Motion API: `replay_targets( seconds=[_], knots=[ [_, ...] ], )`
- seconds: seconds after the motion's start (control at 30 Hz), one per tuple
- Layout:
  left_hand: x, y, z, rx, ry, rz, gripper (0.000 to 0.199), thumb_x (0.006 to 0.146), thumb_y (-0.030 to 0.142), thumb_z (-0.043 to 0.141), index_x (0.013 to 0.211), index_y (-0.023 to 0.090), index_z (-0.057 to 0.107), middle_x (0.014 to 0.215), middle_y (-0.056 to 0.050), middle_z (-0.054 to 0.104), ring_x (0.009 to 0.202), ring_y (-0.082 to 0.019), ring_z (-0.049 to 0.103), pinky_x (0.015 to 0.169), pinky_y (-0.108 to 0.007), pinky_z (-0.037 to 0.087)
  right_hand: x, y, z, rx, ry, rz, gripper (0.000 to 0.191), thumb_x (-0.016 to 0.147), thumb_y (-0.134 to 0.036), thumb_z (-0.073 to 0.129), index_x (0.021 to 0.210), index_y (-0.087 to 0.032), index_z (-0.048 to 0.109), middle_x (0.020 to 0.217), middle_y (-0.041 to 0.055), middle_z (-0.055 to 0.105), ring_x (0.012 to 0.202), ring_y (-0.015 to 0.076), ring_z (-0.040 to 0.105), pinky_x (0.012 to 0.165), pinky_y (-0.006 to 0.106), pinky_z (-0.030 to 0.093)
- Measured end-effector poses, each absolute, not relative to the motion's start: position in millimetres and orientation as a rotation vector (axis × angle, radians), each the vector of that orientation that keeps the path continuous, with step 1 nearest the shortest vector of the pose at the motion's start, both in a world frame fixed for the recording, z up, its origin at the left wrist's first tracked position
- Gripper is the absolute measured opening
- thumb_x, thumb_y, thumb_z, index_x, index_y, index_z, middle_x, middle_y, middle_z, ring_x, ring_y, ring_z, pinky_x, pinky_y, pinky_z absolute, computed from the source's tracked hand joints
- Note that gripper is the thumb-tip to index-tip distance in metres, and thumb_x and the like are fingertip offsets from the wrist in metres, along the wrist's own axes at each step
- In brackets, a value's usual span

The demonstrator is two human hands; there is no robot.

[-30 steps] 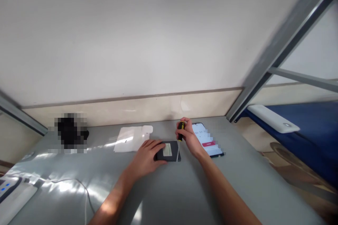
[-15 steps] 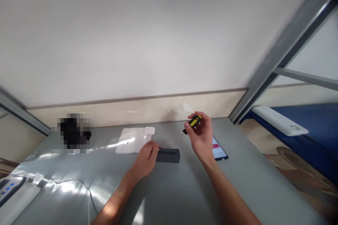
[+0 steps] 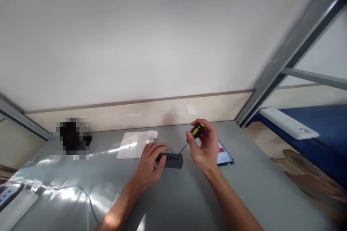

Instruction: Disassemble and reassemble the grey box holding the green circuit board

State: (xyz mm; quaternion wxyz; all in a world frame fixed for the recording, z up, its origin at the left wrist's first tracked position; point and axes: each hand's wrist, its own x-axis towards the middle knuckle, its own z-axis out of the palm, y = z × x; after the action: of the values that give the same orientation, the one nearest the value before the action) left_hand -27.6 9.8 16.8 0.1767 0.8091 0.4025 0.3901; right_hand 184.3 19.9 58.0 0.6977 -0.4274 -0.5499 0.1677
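Note:
A dark grey box with a row of slots [image 3: 174,161] lies on the grey table in front of me. My left hand [image 3: 151,160] grips its left end, thumb on the near side and fingers over the far side. My right hand [image 3: 204,144] is closed around the yellow and black handle of a screwdriver [image 3: 198,130]. The thin shaft slants down to the left, its tip at the far top edge of the box near the right end. Whether the tip sits in a screw is too small to tell.
White paper [image 3: 132,145] with a small white object [image 3: 151,134] on it lies behind my left hand. A phone with a lit screen [image 3: 224,156] is right of my right hand. Cables [image 3: 78,187] and a white device [image 3: 18,198] are at left, near a blurred black object [image 3: 72,137].
My left hand has shifted its hold, with the thumb now across the near side of the box. The screwdriver has moved slightly down, its tip further right along the box.

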Motion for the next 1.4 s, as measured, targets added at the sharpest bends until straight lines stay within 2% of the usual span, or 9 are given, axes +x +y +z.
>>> replay_targets(
  seconds=[0.13, 0.27, 0.8, 1.07, 1.23, 1.4],
  knots=[
    [-16, 1, 18, 2.574, 1.078, 1.021, 0.03, 0.101, 0.026, 0.055, 0.128, 0.025, 0.069, 0.125, -0.01, 0.076, 0.114, -0.027, 0.068, 0.106, -0.047, 0.046, 187, 19, 61, -0.945, -1.25, 0.359, 0.036, 0.093, -0.02, 0.068, 0.125, -0.031, 0.058, 0.112, 0.0054, 0.062, 0.091, 0.02, 0.064, 0.079, 0.037, 0.055],
    [-8, -2, 19, 2.649, 1.063, 1.015, 0.031, 0.103, 0.023, 0.054, 0.13, 0.026, 0.069, 0.12, -0.009, 0.079, 0.108, -0.026, 0.071, 0.102, -0.046, 0.047, 187, 19, 61, -0.938, -1.264, 0.343, 0.036, 0.092, -0.019, 0.069, 0.125, -0.031, 0.058, 0.111, 0.0055, 0.062, 0.091, 0.0204, 0.064, 0.078, 0.036, 0.055],
    [-5, -1, 20, 2.601, 1.066, 1.022, 0.029, 0.106, 0.027, 0.053, 0.128, 0.026, 0.072, 0.114, -0.008, 0.08, 0.098, -0.024, 0.073, 0.091, -0.041, 0.053, 185, 21, 58, -0.893, -1.227, 0.259, 0.037, 0.092, -0.02, 0.069, 0.126, -0.031, 0.056, 0.108, 0.0044, 0.058, 0.082, 0.0182, 0.059, 0.07, 0.034, 0.052],
    [-5, -1, 21, 2.628, 1.046, 1.043, 0.027, 0.106, 0.026, 0.053, 0.127, 0.024, 0.071, 0.114, -0.008, 0.08, 0.098, -0.024, 0.073, 0.087, -0.04, 0.055, 186, 16, 66, -0.932, -1.316, 0.276, 0.032, 0.094, -0.019, 0.067, 0.124, -0.03, 0.06, 0.112, 0.0055, 0.057, 0.087, 0.0187, 0.06, 0.074, 0.035, 0.053],
    [-4, 0, 14, 2.668, 1.031, 1.098, 0.026, 0.107, 0.026, 0.053, 0.126, 0.024, 0.069, 0.112, -0.007, 0.08, 0.096, -0.022, 0.072, 0.085, -0.039, 0.055, 187, 12, 74, -0.961, -1.465, 0.333, 0.036, 0.099, -0.024, 0.063, 0.134, -0.033, 0.063, 0.12, 0.008, 0.055, 0.096, 0.0218, 0.061, 0.084, 0.039, 0.054],
    [-4, 1, 13, 2.667, 1.028, 1.117, 0.024, 0.107, 0.026, 0.053, 0.125, 0.024, 0.068, 0.11, -0.006, 0.079, 0.095, -0.022, 0.071, 0.084, -0.038, 0.054, 187, 9, 74, -0.844, -1.506, 0.721, 0.046, 0.108, -0.03, 0.05, 0.153, -0.041, 0.048, 0.122, 0.0067, 0.061, 0.092, 0.0203, 0.063, 0.089, 0.042, 0.055]
  ],
)
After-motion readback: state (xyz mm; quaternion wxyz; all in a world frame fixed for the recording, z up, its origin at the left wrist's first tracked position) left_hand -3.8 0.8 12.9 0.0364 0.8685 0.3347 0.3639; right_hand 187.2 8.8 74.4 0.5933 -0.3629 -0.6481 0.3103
